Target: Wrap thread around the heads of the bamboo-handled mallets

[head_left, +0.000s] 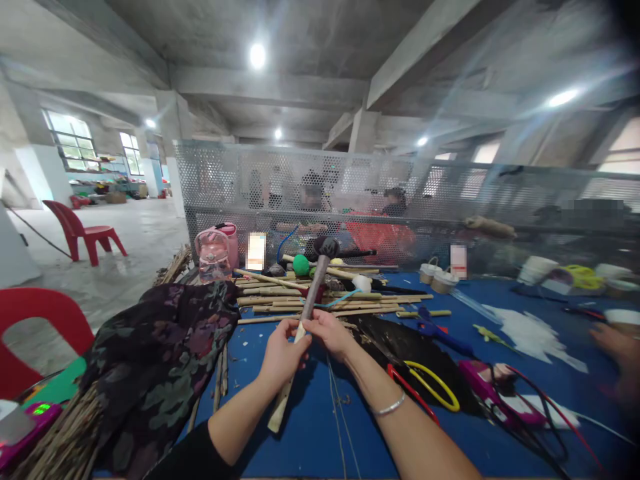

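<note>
Both hands are on a wooden stick (278, 415) above the blue table. It slants up and away from me, its pale lower part bare and its upper part covered in a dark wrapping (315, 291). A round dark head (327, 248) caps the far end. My left hand (284, 350) is closed around the pale part. My right hand (327, 332) pinches the stick just above, where the wrapping ends; its fingertips are partly hidden. Thin pale threads (336, 407) trail over the table below the hands. A silver bangle circles my right wrist.
Bamboo sticks (345, 305), a green ball (301, 265) and a white ball (362, 284) lie beyond my hands. Yellow-and-red-handled scissors (433, 385) and a purple glue gun (493, 393) are at right. Flowered cloth (165, 373) covers the left. Another person's hand (617, 343) shows far right.
</note>
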`<state>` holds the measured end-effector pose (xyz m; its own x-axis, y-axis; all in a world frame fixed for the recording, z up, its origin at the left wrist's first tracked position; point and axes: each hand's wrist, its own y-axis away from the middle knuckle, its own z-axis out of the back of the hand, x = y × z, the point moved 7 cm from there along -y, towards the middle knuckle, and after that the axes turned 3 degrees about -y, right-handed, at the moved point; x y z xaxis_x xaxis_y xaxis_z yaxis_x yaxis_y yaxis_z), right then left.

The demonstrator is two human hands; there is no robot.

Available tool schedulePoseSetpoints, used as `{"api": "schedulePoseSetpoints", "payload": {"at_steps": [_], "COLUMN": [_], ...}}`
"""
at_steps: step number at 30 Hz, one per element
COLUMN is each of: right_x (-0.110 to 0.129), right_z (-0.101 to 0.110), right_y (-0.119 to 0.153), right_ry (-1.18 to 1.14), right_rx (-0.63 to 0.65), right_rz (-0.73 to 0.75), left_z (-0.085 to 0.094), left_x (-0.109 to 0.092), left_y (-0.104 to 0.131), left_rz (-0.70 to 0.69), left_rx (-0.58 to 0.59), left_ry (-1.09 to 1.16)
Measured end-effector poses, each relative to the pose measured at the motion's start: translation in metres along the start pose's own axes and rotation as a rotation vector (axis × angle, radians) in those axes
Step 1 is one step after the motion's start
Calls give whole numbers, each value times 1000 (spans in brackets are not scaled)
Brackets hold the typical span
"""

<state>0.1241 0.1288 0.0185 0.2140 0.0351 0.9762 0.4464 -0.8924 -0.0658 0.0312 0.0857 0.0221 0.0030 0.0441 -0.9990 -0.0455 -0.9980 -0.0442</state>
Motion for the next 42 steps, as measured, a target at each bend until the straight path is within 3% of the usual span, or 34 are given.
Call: {"api": "schedulePoseSetpoints", "payload": {"at_steps": [5,10,13,16,26,30,32,34,42], "right_x": [9,15,19,20,10,7,10,13,10], "right_z": [-2,-5,-5,-4,4,2,0,-1,-1], "right_y": [5,9,9,8,3,1,1,2,6], "right_ry": [-148,-122,-68,-48,-48,31,44,28,-119], "right_rx": [102,149,104,62,28,-44,-40,-21,52], "right_rz": [-3,12,55,82,28,49,75,84,-44], "left_z": [-11,-16,-8,4,-9,3,4,4,-10], "left_x": [-9,-10,-4,-9,3,1,-3,-4,-2], "left_y": [5,7,3,-2,0,-1,-2,-3,0], "left_rz": [-13,43,77,-37,114,-11,-90,-91,132], "left_rx": [128,193,108,-12,109,-40,-54,-25,174], "left_ry": [144,176,85,-52,72,-114,-147,-93,287]}}
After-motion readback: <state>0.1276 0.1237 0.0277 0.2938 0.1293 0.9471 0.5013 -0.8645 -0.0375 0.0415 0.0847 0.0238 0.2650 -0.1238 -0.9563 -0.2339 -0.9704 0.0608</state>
